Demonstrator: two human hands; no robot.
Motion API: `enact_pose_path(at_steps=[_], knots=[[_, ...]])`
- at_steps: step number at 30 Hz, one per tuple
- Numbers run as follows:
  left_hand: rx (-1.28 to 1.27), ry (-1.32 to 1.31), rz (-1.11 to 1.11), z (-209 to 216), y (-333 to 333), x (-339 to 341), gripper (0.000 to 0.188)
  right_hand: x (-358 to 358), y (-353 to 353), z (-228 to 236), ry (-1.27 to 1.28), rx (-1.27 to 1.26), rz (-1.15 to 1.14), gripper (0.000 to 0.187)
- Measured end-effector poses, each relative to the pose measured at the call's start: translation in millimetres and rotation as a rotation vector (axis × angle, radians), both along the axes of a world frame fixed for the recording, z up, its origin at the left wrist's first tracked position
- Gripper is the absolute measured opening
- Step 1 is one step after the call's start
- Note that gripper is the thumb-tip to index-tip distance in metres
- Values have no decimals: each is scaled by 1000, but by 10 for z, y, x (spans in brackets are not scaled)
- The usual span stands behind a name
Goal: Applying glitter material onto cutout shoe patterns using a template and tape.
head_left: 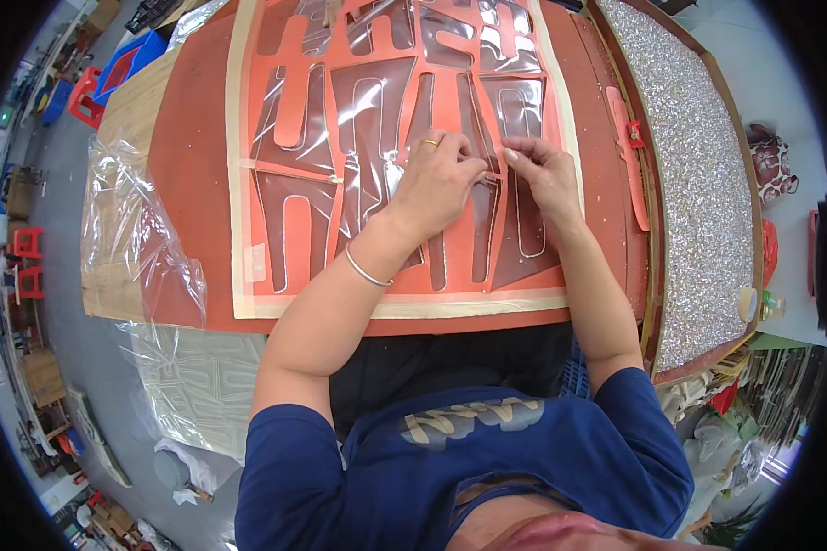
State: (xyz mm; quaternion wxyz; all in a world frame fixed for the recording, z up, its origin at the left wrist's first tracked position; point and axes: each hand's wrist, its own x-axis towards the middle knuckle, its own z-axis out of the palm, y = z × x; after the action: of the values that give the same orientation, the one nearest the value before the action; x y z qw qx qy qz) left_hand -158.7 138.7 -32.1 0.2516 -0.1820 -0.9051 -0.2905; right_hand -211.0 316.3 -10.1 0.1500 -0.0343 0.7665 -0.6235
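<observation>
An orange sheet with long cut-out shapes (446, 101) lies on the reddish-brown table, bordered by cream tape (404, 309). Shiny transparent film (368, 101) covers many of its openings. Over the middle of the sheet, my left hand (438, 179) is closed, its thumb and forefinger pinched beside a narrow strip between cut-outs. Just right of it, my right hand (544, 173) pinches with thumb and forefinger at the same strip. Whatever lies between the fingertips of either hand is too small to make out.
Crumpled transparent film (133, 220) hangs over the table's left side. To the right stands a long tray of silvery glitter (685, 165) with a raised brown rim. A narrow orange strip (627, 161) lies along that rim. A blue crate (130, 64) is at the far left.
</observation>
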Motion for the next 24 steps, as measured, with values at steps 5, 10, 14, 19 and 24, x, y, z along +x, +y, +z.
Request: enact_pose_path(at_steps=[5, 10, 14, 19, 24], knots=[[43, -91, 10, -28, -23, -6, 12, -57, 67, -200, 221, 215, 37, 20], [35, -94, 40, -23, -27, -7, 13, -54, 23, -227, 436, 413, 27, 13], [63, -120, 82, -59, -20, -27, 11, -9, 5, -193, 571, 537, 79, 11], [78, -82, 77, -68, -7, -33, 10, 39, -9, -255, 747, 619, 89, 8], [49, -67, 125, -46, -42, 1, 8, 88, -5, -230, 950, 623, 135, 8]])
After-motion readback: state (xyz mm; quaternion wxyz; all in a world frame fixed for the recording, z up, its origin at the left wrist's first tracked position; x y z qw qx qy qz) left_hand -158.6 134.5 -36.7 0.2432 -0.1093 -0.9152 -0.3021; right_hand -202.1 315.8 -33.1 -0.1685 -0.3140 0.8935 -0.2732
